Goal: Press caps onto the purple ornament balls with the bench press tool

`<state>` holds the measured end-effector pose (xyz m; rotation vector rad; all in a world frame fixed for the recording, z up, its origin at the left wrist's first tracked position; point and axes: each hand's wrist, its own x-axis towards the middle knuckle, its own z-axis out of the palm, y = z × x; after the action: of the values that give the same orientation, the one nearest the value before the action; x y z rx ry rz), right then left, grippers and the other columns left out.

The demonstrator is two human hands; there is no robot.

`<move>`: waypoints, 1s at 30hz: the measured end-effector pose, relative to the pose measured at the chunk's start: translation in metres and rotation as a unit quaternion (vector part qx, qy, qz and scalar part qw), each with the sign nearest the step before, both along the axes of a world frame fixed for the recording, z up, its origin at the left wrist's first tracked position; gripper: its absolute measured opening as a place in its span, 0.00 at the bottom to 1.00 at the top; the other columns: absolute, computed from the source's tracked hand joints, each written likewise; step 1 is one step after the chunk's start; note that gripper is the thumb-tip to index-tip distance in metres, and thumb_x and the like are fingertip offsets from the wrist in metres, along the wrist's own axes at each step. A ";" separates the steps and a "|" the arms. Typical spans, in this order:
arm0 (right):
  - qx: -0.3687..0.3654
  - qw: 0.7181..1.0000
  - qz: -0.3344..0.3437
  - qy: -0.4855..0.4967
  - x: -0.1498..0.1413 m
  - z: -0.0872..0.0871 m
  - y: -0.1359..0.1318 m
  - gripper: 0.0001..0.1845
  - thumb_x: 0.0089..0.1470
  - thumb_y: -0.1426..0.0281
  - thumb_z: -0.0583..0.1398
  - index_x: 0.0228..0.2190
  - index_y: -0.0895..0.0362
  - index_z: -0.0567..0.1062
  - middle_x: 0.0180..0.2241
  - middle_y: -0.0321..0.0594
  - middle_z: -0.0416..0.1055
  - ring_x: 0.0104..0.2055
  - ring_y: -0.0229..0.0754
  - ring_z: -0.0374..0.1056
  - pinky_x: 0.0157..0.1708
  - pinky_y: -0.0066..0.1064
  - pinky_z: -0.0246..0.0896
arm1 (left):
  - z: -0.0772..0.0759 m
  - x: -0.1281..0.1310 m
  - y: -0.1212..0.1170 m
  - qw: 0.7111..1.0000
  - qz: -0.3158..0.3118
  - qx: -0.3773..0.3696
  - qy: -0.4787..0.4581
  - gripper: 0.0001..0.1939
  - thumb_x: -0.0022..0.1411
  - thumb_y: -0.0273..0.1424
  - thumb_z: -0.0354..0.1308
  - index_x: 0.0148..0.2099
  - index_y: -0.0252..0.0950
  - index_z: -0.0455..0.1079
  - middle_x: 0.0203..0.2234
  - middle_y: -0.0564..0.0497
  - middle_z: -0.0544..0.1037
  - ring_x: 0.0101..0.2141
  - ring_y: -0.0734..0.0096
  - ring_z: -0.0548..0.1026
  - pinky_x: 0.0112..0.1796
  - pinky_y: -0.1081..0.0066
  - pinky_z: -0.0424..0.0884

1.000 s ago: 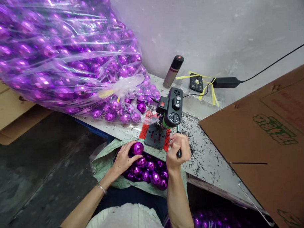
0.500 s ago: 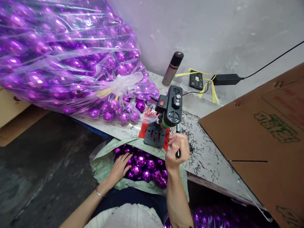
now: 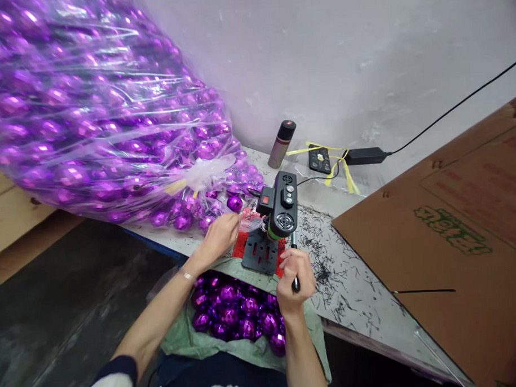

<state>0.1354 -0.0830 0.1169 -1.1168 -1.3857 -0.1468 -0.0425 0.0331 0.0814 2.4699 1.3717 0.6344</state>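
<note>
My right hand (image 3: 293, 273) is closed around the black lever handle (image 3: 295, 282) of a small black bench drill (image 3: 280, 202) with a red switch, which stands on a slotted black base (image 3: 259, 253). My left hand (image 3: 219, 236) reaches over the table edge, its fingertips beside the clear plastic next to the drill. It holds nothing that I can see. A loose faceted purple ball (image 3: 234, 203) lies just beyond it. Below my hands a green sack (image 3: 184, 340) holds several purple balls (image 3: 232, 314).
A huge clear plastic bag of purple balls (image 3: 90, 114) fills the left. A spray can (image 3: 281, 136), a power strip (image 3: 319, 159) and an adapter (image 3: 364, 155) sit by the wall. Black shavings (image 3: 328, 264) litter the table. A large cardboard sheet (image 3: 454, 237) lies at right.
My left hand let go of a purple ball into the green sack, then rose to the table beside the drill. My right hand stayed on the lever. The view tilted downward.
</note>
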 end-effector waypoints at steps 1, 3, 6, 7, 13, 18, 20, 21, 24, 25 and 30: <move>0.002 1.000 0.004 -0.002 0.000 0.000 0.000 0.16 0.62 0.81 0.52 0.25 0.54 0.65 0.26 0.34 0.67 0.31 0.36 0.68 0.31 0.30 0.62 | 0.006 0.013 0.022 0.998 0.047 0.005 0.034 0.16 0.72 0.27 0.49 0.57 0.33 0.71 0.49 0.37 0.78 0.50 0.53 0.77 0.53 0.54 0.72; 0.006 1.000 0.009 -0.006 0.001 0.000 0.000 0.16 0.62 0.82 0.52 0.25 0.54 0.65 0.26 0.34 0.66 0.31 0.36 0.68 0.31 0.29 0.62 | 0.012 0.035 0.057 0.988 0.120 -0.030 0.094 0.17 0.69 0.27 0.56 0.58 0.30 0.70 0.51 0.31 0.76 0.53 0.44 0.75 0.54 0.49 0.70; 0.008 1.000 0.008 -0.012 0.002 0.001 -0.001 0.16 0.61 0.82 0.52 0.25 0.54 0.65 0.26 0.34 0.66 0.31 0.37 0.69 0.30 0.29 0.63 | 0.012 0.051 0.083 0.978 0.147 -0.090 0.121 0.22 0.63 0.26 0.64 0.58 0.26 0.69 0.50 0.28 0.74 0.51 0.38 0.76 0.51 0.47 0.71; 0.008 1.000 0.008 -0.014 0.002 0.001 0.000 0.16 0.61 0.82 0.52 0.25 0.54 0.65 0.26 0.34 0.66 0.31 0.37 0.68 0.30 0.29 0.62 | 0.011 0.051 0.085 0.978 0.141 -0.096 0.121 0.22 0.62 0.26 0.64 0.58 0.27 0.69 0.51 0.28 0.74 0.51 0.39 0.77 0.50 0.49 0.72; 0.007 1.000 0.014 -0.019 0.001 0.006 0.000 0.16 0.61 0.83 0.52 0.25 0.54 0.65 0.25 0.34 0.66 0.30 0.36 0.68 0.29 0.29 0.61 | 0.000 0.011 0.053 0.976 0.083 -0.086 -0.181 0.35 0.56 0.37 0.71 0.62 0.36 0.62 0.57 0.38 0.68 0.52 0.52 0.76 0.54 0.55 0.73; 0.006 1.000 0.010 0.002 0.000 0.011 0.001 0.16 0.62 0.82 0.52 0.25 0.54 0.64 0.25 0.33 0.65 0.30 0.36 0.67 0.30 0.29 0.61 | -0.015 -0.017 -0.011 0.817 0.064 -0.195 -0.540 0.35 0.58 0.47 0.68 0.61 0.40 0.61 0.48 0.45 0.77 0.45 0.62 0.79 0.45 0.64 0.78; 0.006 1.000 0.012 0.013 0.000 0.013 0.002 0.16 0.62 0.82 0.52 0.25 0.54 0.64 0.25 0.33 0.65 0.30 0.35 0.67 0.31 0.29 0.61 | -0.024 -0.013 -0.033 0.770 0.063 -0.257 -0.581 0.32 0.61 0.50 0.64 0.61 0.39 0.63 0.49 0.45 0.78 0.44 0.63 0.80 0.42 0.65 0.79; 0.007 1.000 0.013 0.015 0.001 0.014 0.002 0.16 0.62 0.82 0.53 0.25 0.54 0.65 0.25 0.33 0.65 0.30 0.35 0.67 0.31 0.30 0.61 | -0.029 -0.008 -0.040 0.762 0.064 -0.279 -0.581 0.32 0.61 0.51 0.63 0.61 0.39 0.64 0.50 0.44 0.78 0.45 0.62 0.81 0.43 0.65 0.79; 0.008 1.000 0.016 0.011 0.002 0.016 0.003 0.16 0.63 0.82 0.53 0.25 0.54 0.65 0.25 0.33 0.65 0.30 0.36 0.67 0.31 0.30 0.60 | -0.044 0.013 -0.051 0.789 0.072 -0.289 -0.538 0.35 0.59 0.49 0.66 0.61 0.38 0.65 0.53 0.42 0.78 0.51 0.58 0.79 0.50 0.61 0.77; 0.005 1.000 0.017 0.007 0.003 0.016 0.003 0.16 0.63 0.81 0.53 0.25 0.54 0.65 0.25 0.33 0.65 0.30 0.36 0.67 0.31 0.30 0.60 | -0.048 0.020 -0.051 0.804 0.071 -0.280 -0.519 0.35 0.57 0.48 0.68 0.61 0.38 0.65 0.54 0.42 0.78 0.52 0.57 0.79 0.53 0.60 0.76; -0.004 1.000 0.015 -0.007 0.004 0.015 0.001 0.15 0.63 0.81 0.53 0.26 0.54 0.66 0.26 0.34 0.67 0.30 0.36 0.67 0.31 0.30 0.62 | -0.061 0.037 -0.047 0.902 0.039 -0.211 -0.374 0.33 0.58 0.45 0.69 0.61 0.39 0.67 0.52 0.43 0.80 0.52 0.54 0.80 0.55 0.55 0.75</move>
<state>0.1395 -0.0817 0.1320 -1.1038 -1.4151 -0.1274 -0.0056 -0.0137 0.0202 1.5738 1.1267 1.0308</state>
